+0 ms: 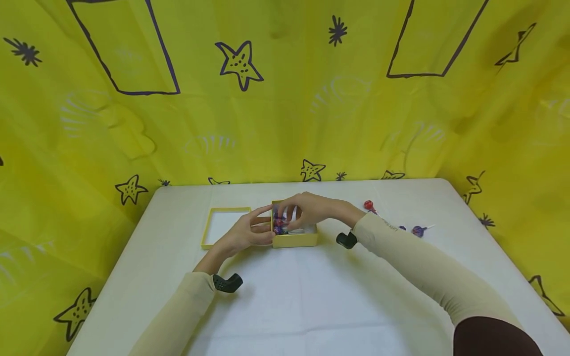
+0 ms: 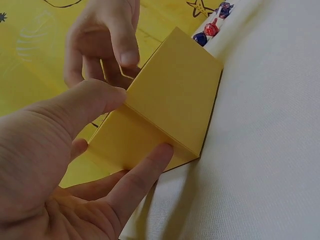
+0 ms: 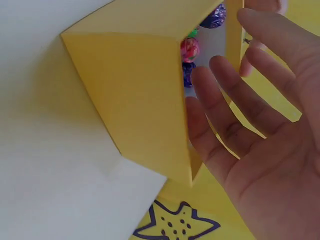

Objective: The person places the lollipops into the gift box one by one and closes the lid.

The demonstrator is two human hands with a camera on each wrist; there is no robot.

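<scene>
A yellow box (image 1: 295, 241) stands open-topped on the table, with several wrapped lollipops (image 1: 279, 224) inside at its left end. My left hand (image 1: 242, 233) holds the box's left end, thumb at the near corner and fingers along the end wall. Over the opening, my right hand (image 1: 309, 208) reaches down with its fingers loosely bent and spread. In the right wrist view those fingers (image 3: 206, 92) dip past the rim beside the lollipops (image 3: 190, 50), and nothing shows between them and the thumb.
The box's lid (image 1: 204, 241) lies with its white inside up, left of the box. Right of it, behind the right forearm, are a red lollipop (image 1: 368, 204), a purple lollipop (image 1: 418, 231) and a partly hidden blue one (image 1: 402, 228). A yellow patterned curtain (image 1: 285, 123) surrounds the white table (image 1: 311, 296).
</scene>
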